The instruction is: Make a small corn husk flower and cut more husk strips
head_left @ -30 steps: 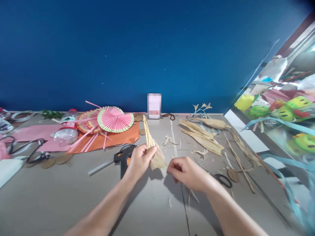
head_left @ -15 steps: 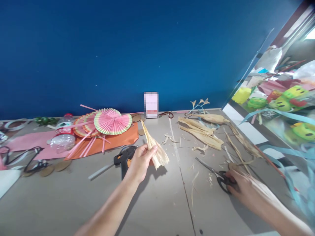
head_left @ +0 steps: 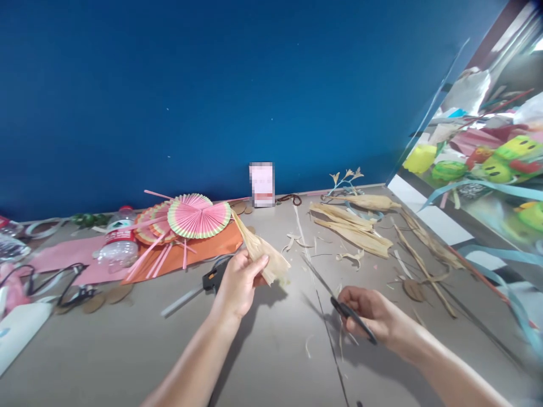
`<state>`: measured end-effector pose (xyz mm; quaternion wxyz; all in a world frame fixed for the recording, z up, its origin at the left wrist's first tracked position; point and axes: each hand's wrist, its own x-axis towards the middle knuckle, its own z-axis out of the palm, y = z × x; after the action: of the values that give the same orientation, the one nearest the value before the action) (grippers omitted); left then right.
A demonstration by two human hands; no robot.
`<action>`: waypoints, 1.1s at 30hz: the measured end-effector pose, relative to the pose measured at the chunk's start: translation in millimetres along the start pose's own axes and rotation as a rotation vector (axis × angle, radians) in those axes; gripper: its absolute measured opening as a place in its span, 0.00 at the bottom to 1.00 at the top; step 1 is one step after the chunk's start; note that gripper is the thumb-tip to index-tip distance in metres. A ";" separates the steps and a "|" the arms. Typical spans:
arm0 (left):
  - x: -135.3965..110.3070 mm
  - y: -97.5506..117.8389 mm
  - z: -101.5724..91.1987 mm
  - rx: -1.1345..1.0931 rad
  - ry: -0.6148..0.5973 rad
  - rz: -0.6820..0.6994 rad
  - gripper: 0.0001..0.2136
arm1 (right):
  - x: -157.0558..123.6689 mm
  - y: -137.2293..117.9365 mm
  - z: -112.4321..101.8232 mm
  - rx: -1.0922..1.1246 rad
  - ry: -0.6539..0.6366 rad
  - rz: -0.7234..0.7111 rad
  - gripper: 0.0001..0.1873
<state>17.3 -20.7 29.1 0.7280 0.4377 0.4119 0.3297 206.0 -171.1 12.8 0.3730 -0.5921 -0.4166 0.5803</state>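
Between the thumb and fingers of my left hand (head_left: 242, 282) is a pale dried corn husk (head_left: 259, 252), narrow at its upper left end and wide at the lower right. My right hand (head_left: 367, 314) is closed around black-handled scissors (head_left: 339, 305), lifted above the table with the blades pointing up and left toward the husk but apart from it. Behind my left hand lies a black glue gun (head_left: 212, 278), partly hidden, with a glue stick jutting from it. More corn husks (head_left: 354, 226) lie beyond my right hand, among thin scraps.
Pink paper fans (head_left: 198, 216) rest on orange paper (head_left: 216, 247) at the left, beside a plastic bottle (head_left: 119, 240). A blue wall (head_left: 212, 102) closes off the back. Blue ribbons (head_left: 487, 186) and colourful items crowd the right side. A wooden disc (head_left: 412, 289) lies near the right husks.
My right hand has picked the scissors up off the table and brought them left, toward the husk. My left hand still holds the husk, its narrow end tipped slightly further left.
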 end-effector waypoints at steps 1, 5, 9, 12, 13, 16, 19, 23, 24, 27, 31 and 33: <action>0.5 0.9 -0.7 -0.010 0.019 0.007 0.15 | 5.4 -1.1 3.5 0.013 -0.024 -0.024 0.17; 2.1 3.4 -2.0 -0.052 0.082 0.036 0.15 | 22.2 -3.8 9.4 -0.053 -0.077 -0.053 0.19; 2.8 2.9 -2.8 -0.066 0.117 0.048 0.16 | 31.1 -5.1 11.4 -0.085 -0.102 -0.049 0.19; 3.3 0.9 -4.8 -0.037 0.091 0.048 0.15 | 35.7 -3.9 11.9 -0.090 -0.090 -0.041 0.19; 3.4 0.1 -5.6 -0.024 0.079 0.050 0.14 | 37.2 -3.2 11.7 -0.096 -0.082 -0.040 0.18; 3.7 -1.4 -7.3 0.000 0.054 0.061 0.13 | 40.8 -1.8 11.0 -0.108 -0.073 -0.039 0.18; 3.8 -1.9 -7.6 0.000 0.061 0.073 0.13 | 42.6 -1.6 11.6 -0.108 -0.069 -0.050 0.18; 3.9 -3.3 -7.5 0.000 0.056 0.089 0.13 | 43.7 -2.3 14.9 -0.097 -0.049 -0.079 0.19; 3.9 -3.8 -7.6 0.005 0.051 0.092 0.13 | 44.0 -2.4 15.7 -0.090 -0.050 -0.088 0.20; 3.9 -4.5 -7.6 0.017 0.050 0.095 0.13 | 45.0 -2.2 17.5 -0.069 -0.057 -0.100 0.22; 3.7 -3.7 -7.0 0.016 0.055 0.093 0.13 | 45.9 -0.6 18.2 -0.055 -0.046 -0.078 0.22; 3.2 -3.1 -7.0 0.013 0.052 0.095 0.13 | 46.0 -0.4 18.1 -0.065 -0.037 -0.062 0.21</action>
<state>12.9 -16.6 23.3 0.6978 0.4529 0.4116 0.3722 187.0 -129.1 -5.0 0.3637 -0.5798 -0.4601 0.5656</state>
